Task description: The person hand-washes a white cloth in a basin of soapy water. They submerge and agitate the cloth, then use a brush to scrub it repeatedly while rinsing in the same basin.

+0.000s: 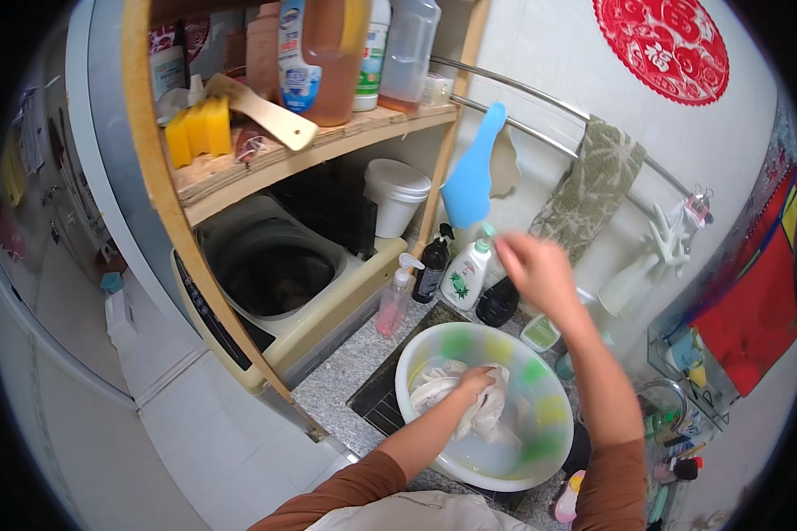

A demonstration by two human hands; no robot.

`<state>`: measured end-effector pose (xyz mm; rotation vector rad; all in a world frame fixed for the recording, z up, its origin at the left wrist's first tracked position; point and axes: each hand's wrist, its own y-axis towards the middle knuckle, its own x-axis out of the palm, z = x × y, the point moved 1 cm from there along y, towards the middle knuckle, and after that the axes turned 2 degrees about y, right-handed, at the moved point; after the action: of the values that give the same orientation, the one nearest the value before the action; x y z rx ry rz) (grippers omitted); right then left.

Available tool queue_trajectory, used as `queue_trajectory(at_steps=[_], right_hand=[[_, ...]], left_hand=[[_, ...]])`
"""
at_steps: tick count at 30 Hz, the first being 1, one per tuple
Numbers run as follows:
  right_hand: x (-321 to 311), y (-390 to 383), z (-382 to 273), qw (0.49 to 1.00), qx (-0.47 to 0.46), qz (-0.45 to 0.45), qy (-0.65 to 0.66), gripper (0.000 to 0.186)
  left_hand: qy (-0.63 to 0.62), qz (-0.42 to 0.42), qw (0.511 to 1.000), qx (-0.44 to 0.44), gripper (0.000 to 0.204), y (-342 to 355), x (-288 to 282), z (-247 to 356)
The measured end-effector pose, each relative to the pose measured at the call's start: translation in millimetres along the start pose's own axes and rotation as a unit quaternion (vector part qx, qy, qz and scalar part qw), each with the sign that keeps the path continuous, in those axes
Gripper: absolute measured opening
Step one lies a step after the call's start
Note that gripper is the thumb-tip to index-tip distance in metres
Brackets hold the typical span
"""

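Note:
A white basin (pixel 405 403) with green and yellow patches holds cloudy water and a wet white cloth (pixel 487 416). My left hand (pixel 476 380) reaches down into it, its fingers closed on the cloth. Above the basin's far side, my right hand (pixel 536 270) is raised with its fingers curled together; whether anything is in them cannot be made out. Close by its fingertips, to the left, is the green pump head of a white bottle (pixel 463 279). A black pump bottle (pixel 430 268) and a clear pump bottle with pink liquid (pixel 393 305) stand left of that bottle.
An open top-loading washing machine (pixel 279 265) stands at the left under a wooden shelf (pixel 328 142) crowded with bottles. Behind the basin, a towel (pixel 589 181) and a blue fan-shaped piece (pixel 471 181) hang by metal rails. Pale gloves (pixel 646 257) hang at the right. A soap box (pixel 540 332) sits beside the basin.

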<state>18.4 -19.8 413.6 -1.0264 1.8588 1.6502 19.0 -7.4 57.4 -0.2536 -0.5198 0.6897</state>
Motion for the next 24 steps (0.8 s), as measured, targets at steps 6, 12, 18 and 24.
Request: queue_trajectory(at_steps=[6,12,18,24], right_hand=[[25,147,-176,0.976,-0.191,0.074,0.073,0.034],[65,186,-211,0.988,-0.145,-0.055,-0.012,0.043],[29,133,-169,0.975,-0.201,0.082,0.055,0.032],[10,-76,-17,0.989,0.054,-0.019,0.137,0.047]], left_hand=[[-0.023,-0.051,0.994,0.098,0.046,6,7,-13],[0.006,-0.036,0.992,0.118,0.041,5,22,-17],[0.153,-0.016,0.974,0.167,0.037,7,15,-25],[0.373,0.064,0.919,0.107,0.033,52,-26,-55]])
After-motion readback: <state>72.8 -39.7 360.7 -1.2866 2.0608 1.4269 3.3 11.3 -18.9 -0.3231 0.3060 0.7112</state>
